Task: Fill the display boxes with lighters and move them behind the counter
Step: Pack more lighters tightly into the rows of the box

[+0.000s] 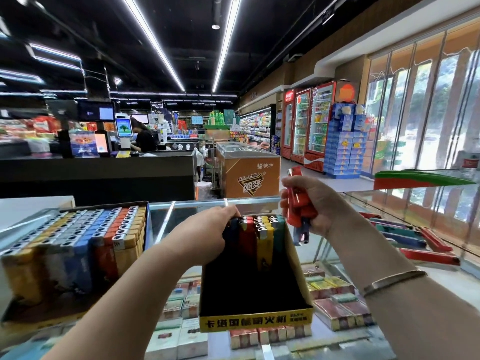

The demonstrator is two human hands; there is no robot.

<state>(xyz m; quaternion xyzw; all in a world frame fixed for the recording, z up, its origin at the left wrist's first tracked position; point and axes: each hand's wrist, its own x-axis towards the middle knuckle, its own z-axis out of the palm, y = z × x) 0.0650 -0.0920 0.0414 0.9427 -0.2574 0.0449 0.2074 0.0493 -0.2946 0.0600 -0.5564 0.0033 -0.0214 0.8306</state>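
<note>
- Right hand (309, 203) grasps red lighters (297, 201), long axis upright.
- Display box (255, 305) free slots at its 7 o'clock.
- Left hand (207, 229) grips the box's back row.

Bright ceiling strip lights (153, 42) and window (426, 113) daylight (blown out); wide-angle edges curve and blur.

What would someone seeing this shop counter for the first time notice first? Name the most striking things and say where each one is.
At centre, the left hand grips the back of a mostly empty black display box on the glass counter, with a few lighters at its far end. Just right of it, the right hand holds up a bunch of red lighters. At left sits a full tray of lighters in coloured rows.
</note>
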